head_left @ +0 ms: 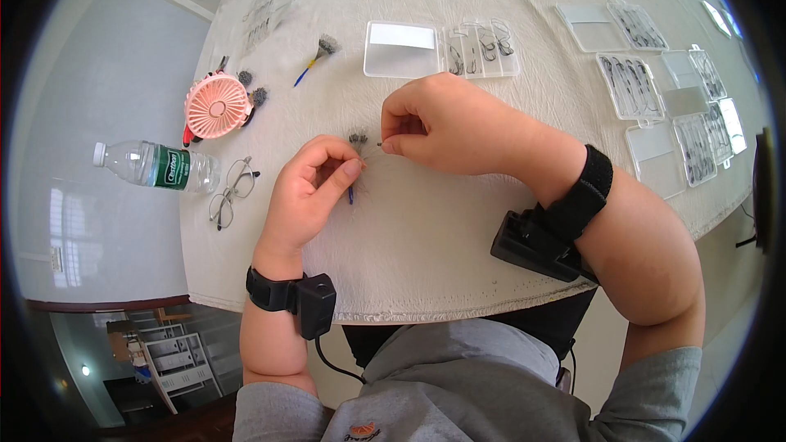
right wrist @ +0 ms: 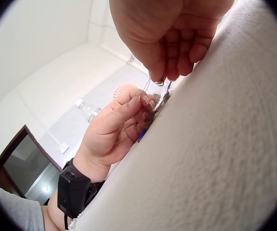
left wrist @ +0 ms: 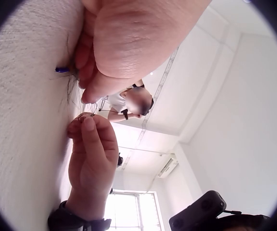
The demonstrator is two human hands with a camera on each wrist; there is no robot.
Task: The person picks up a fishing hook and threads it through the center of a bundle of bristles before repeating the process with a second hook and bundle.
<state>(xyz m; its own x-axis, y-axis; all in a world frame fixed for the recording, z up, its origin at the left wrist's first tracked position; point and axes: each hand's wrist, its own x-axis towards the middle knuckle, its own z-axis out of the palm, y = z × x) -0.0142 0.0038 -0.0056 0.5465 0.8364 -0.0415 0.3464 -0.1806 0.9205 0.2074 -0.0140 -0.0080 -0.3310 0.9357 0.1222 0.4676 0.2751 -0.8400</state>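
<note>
My left hand (head_left: 307, 188) pinches thin fishing line between thumb and forefinger, low over the white tablecloth. Beneath its fingers lies a brush-like bundle of small dark hooks (head_left: 358, 139) with a blue tie (head_left: 351, 195). Fine strands (left wrist: 92, 107) run between the two hands in the left wrist view. Just to the right, my right hand (head_left: 446, 124) pinches a small dark fish hook (right wrist: 159, 83) by its fingertips, its other fingers curled in. The fingertips of both hands are close together. Part of the bundle is hidden behind the left fingers.
An open clear hook box (head_left: 401, 49) stands beyond the hands; several more boxes (head_left: 629, 86) lie at the right. Further left are another bundle (head_left: 325, 47), a pink fan (head_left: 216, 106), a water bottle (head_left: 168, 167) and glasses (head_left: 233, 193). Another person (left wrist: 117, 102) appears behind.
</note>
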